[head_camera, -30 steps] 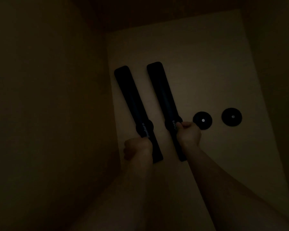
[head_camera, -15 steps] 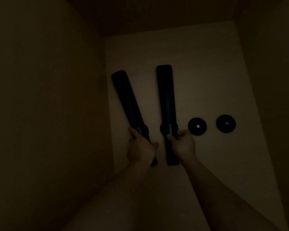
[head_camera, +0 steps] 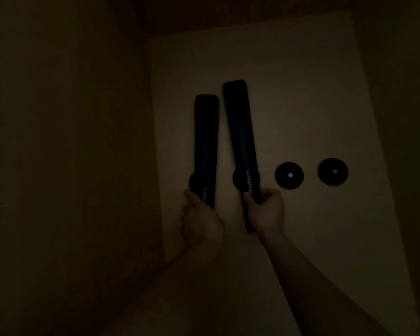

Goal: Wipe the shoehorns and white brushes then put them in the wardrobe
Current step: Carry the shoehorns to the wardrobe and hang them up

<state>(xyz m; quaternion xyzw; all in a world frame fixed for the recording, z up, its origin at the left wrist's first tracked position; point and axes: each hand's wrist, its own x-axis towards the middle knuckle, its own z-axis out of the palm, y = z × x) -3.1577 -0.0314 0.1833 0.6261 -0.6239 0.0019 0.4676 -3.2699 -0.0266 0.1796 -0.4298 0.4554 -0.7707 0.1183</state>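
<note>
Inside the dim wardrobe, two long black shoehorns lie against the pale back panel (head_camera: 289,93). The left shoehorn (head_camera: 206,137) points straight up, and my left hand (head_camera: 200,224) grips its lower end. The right shoehorn (head_camera: 240,132), with "Shoehorn" printed on it, leans slightly left; my right hand (head_camera: 267,212) is closed around its lower end. Each shoehorn sits over a round black disc. No white brushes are in view.
Two more round black discs with pale centres, one (head_camera: 289,175) beside the right shoehorn and another (head_camera: 333,171) further right, sit on the panel. A dark side wall (head_camera: 70,166) stands close on the left, and another wall (head_camera: 407,117) closes the right side.
The left shoehorn has swung from leaning left to upright and now sits close beside the right one. The right shoehorn has tilted slightly left. Both hands kept their hold.
</note>
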